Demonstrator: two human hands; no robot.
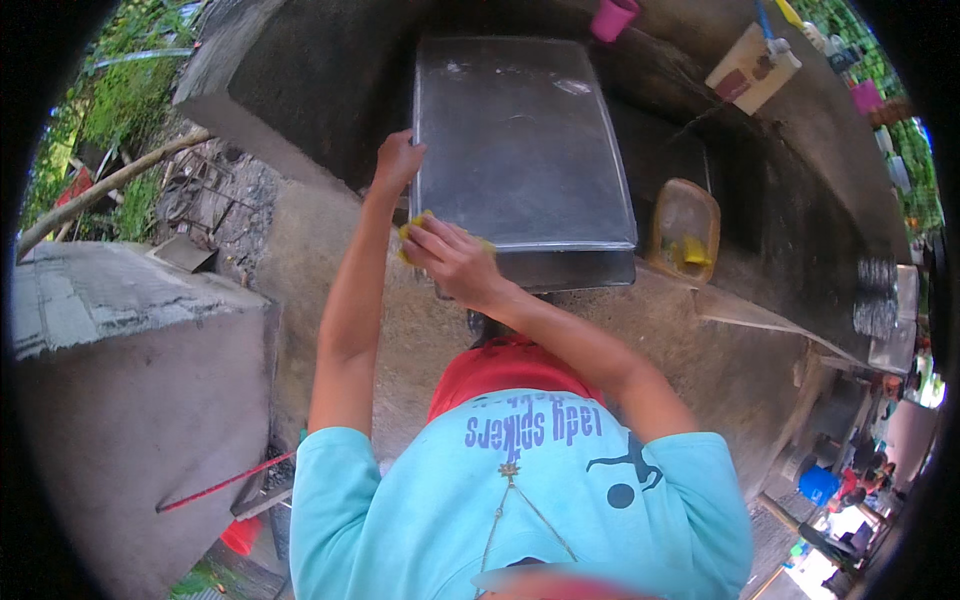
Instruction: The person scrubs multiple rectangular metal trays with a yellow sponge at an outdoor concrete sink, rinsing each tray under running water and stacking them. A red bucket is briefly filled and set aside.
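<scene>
A large rectangular metal pan, its flat side facing up, lies before me on a dark concrete ledge, with some whitish streaks near its far end. My left hand grips the pan's left edge. Lower down, at the near left corner of the pan, my right hand presses a yellow sponge or cloth against the rim, mostly covered by the fingers. To the right of the pan stands an oval tub with another yellow piece inside.
A pink cup stands beyond the pan. On the back ledge at the right lies a whitish board with a brush-like item. A concrete block rises at the left, near a wooden pole. Stacked metal pans stand far right.
</scene>
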